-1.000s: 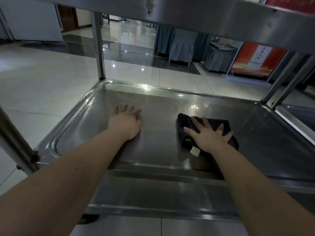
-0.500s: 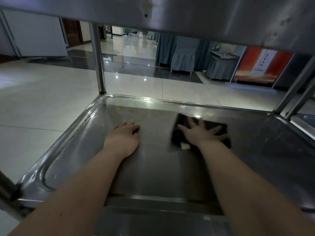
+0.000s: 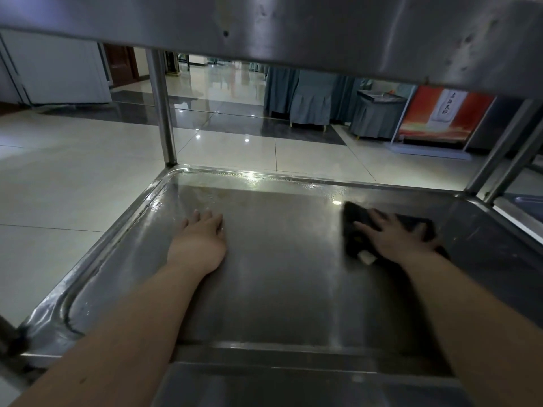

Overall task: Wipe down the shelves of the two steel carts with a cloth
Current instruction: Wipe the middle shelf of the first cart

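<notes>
I look under the cart's upper shelf (image 3: 293, 30) at a lower steel shelf (image 3: 279, 289) with a raised rim. My right hand (image 3: 393, 236) lies flat, fingers spread, pressing a dark cloth (image 3: 352, 227) onto the right part of the shelf; a small pale tag sticks out from the cloth near my wrist. My left hand (image 3: 199, 242) rests palm down on the bare steel left of centre, holding nothing. Part of a second cart's shelf (image 3: 523, 210) shows at the far right edge.
Steel posts rise at the back left (image 3: 163, 113) and back right (image 3: 499, 154) corners. Beyond lies a glossy tiled floor (image 3: 73, 160), draped blue-grey chairs (image 3: 311, 98) and an orange-red banner (image 3: 440, 116). The upper shelf hangs low overhead.
My right hand has slid the cloth to the right and slightly back across the shelf. My left hand stays planted. My head has dropped lower under the upper shelf.
</notes>
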Motion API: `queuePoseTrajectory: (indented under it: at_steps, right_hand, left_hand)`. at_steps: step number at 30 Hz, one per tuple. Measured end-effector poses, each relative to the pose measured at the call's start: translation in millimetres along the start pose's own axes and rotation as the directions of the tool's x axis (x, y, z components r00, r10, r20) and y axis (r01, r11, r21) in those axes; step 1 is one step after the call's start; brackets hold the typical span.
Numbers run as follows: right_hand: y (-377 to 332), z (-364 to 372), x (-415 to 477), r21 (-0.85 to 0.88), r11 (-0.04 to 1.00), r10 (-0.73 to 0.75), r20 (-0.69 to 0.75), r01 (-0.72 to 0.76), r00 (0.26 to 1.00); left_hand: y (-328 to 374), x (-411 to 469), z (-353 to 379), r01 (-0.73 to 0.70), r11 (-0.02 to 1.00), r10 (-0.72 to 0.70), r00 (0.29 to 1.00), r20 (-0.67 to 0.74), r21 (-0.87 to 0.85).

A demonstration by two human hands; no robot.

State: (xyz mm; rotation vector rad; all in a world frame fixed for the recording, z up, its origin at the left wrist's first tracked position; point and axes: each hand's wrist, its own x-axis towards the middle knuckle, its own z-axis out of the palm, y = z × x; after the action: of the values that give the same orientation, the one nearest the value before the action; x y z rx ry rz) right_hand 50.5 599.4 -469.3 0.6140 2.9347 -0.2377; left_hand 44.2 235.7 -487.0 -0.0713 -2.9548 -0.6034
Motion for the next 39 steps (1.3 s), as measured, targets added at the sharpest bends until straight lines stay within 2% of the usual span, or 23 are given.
queuePoseTrajectory:
  at_steps: [3,6,9,13,14,17,19,22,25,27,30,32,35,39]
  right_hand:
    - [46.9,-7.9,8.2,0.011,0.993,0.118,0.019,-0.118,0.993]
    - [8.4,-5.7,2.0,0.073,0.974,0.216,-0.02,-0.214,0.976]
    - [-59.2,2.3,-1.6,0.049,0.996,0.08,-0.055,-0.077,0.995]
    - [-167.0,23.7,-11.8,-0.024,0.99,-0.142,-0.059,0.14,0.988]
    - [-190.9,30.8,-18.2,-0.037,0.972,-0.232,-0.054,0.23,0.971]
    - [-236.0,49.5,-33.9,-0.09,0.855,-0.514,-0.004,0.511,0.858]
    - [-239.0,51.9,-34.4,-0.078,0.809,-0.582,0.023,0.582,0.813]
    - [-206.8,40.5,-16.2,-0.017,0.857,-0.515,-0.003,0.515,0.857]
    - [-140.0,19.3,15.8,0.013,0.954,-0.298,-0.03,0.299,0.954]
    - [-84.9,6.3,34.7,0.019,0.991,-0.132,-0.048,0.134,0.99]
    - [-21.4,-5.8,50.9,0.048,0.996,0.08,-0.05,-0.078,0.996]
    - [-12.9,-6.3,54.0,0.054,0.986,0.159,-0.038,-0.157,0.987]
    - [-49.5,-2.7,50.5,0.054,0.987,0.154,-0.025,-0.153,0.988]
    - [-151.0,18.3,33.3,0.009,0.989,-0.148,-0.04,0.148,0.988]
  left_hand:
    - [2.8,2.1,-1.2,0.022,0.999,-0.023,1.0,-0.003,-0.048]
    - [6.6,2.0,-3.1,0.036,0.998,-0.036,0.999,-0.01,-0.043]
    - [8.5,-1.1,-3.7,0.067,0.995,-0.067,0.998,-0.004,-0.068]
    - [9.1,-6.3,-7.3,0.128,0.944,-0.154,0.986,-0.064,-0.305]
    - [8.2,-6.0,-8.5,0.115,0.937,-0.146,0.987,-0.069,-0.329]
    - [5.9,-3.7,-10.1,0.092,0.976,-0.113,0.989,-0.098,-0.198]
    - [5.2,-1.8,-10.3,0.114,0.978,-0.129,0.989,-0.074,-0.177]
    - [7.4,-1.0,-5.6,0.072,0.997,-0.072,0.997,0.009,-0.039]
    - [9.4,-0.6,-3.1,0.07,0.998,-0.07,0.997,0.043,0.007]
    - [9.8,-0.6,-1.4,0.064,0.998,-0.064,0.997,0.038,0.003]
    - [8.2,3.2,0.0,0.064,0.998,-0.064,0.997,0.039,0.0]
    - [7.7,4.6,0.3,0.067,0.998,-0.067,0.996,0.05,0.0]
    - [7.3,4.8,0.6,0.056,0.998,-0.058,0.997,0.051,0.041]
    - [7.6,4.0,-0.7,0.069,0.997,-0.068,0.996,0.056,-0.024]
